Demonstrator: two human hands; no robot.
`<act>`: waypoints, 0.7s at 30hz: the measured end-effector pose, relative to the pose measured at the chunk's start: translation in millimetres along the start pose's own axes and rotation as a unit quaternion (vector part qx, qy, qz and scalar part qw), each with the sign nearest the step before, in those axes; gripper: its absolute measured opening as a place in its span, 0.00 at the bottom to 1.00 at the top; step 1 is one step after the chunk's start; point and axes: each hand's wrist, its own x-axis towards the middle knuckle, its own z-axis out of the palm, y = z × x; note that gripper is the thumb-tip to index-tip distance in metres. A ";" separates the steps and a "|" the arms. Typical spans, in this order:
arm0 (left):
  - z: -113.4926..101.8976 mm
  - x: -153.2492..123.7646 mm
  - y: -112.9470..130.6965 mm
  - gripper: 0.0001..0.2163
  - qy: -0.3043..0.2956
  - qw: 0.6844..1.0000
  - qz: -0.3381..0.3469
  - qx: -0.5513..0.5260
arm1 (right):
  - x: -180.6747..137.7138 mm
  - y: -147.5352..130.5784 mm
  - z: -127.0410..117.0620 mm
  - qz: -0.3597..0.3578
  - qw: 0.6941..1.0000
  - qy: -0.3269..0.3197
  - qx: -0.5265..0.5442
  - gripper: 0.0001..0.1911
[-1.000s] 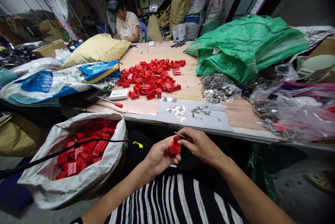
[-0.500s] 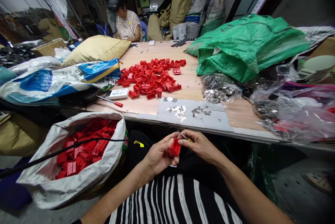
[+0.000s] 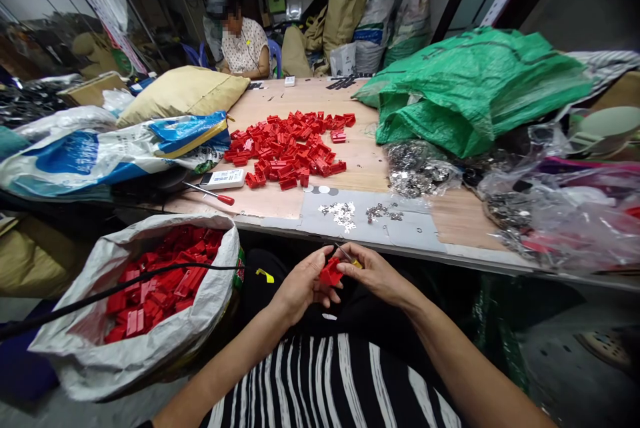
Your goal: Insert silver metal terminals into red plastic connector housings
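In front of my lap, my left hand (image 3: 305,285) is closed on a red plastic part (image 3: 331,272), a small trough-like piece, held between thumb and fingers. My right hand (image 3: 377,271) grips a small screwdriver (image 3: 357,264) with a yellow handle and thin metal shaft; its fingertips are against the red part's right side. The shaft points up and left, just above the part. Fingers hide some of both. A heap of similar red parts (image 3: 295,148) lies on the table, with small flat metal pieces (image 3: 344,216) near the front edge.
An open white sack (image 3: 75,348) of red parts stands at left, a black cable (image 3: 150,275) across it. A red-handled screwdriver (image 3: 220,197) and a white device (image 3: 223,178) lie on the table (image 3: 365,168). A green sack (image 3: 480,88) sits right. Another person (image 3: 247,48) sits opposite.
The red part has turned and shifted slightly left in my fingers. My left fingers have loosened and spread a little beneath it. The screwdriver's shaft has tilted more upright.
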 end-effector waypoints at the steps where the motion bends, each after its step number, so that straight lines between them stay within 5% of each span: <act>1: -1.1 -0.6 0.8 0.28 0.022 0.998 0.027 0.058 | 0.2 1.7 -1.2 0.003 1.000 0.012 0.006 0.15; 4: -4.1 -3.3 -0.3 0.23 0.069 0.957 0.157 0.235 | -0.1 9.4 -2.6 0.006 0.999 0.047 0.015 0.17; 7: -3.8 -5.2 -4.6 0.19 0.093 0.870 0.311 0.372 | -0.6 16.7 0.5 -0.004 0.998 0.052 0.017 0.17; 10: -1.4 -5.7 -7.9 0.16 0.117 0.800 0.388 0.443 | -1.6 18.9 5.7 -0.015 0.999 0.047 0.018 0.17; 16: -0.9 -7.2 -10.2 0.13 0.109 0.783 0.403 0.462 | -9.7 13.2 11.5 0.060 0.990 -0.020 0.123 0.23; 21: -1.7 -7.8 -11.8 0.12 0.093 0.781 0.424 0.448 | -15.1 12.2 11.0 0.053 0.989 -0.030 0.135 0.22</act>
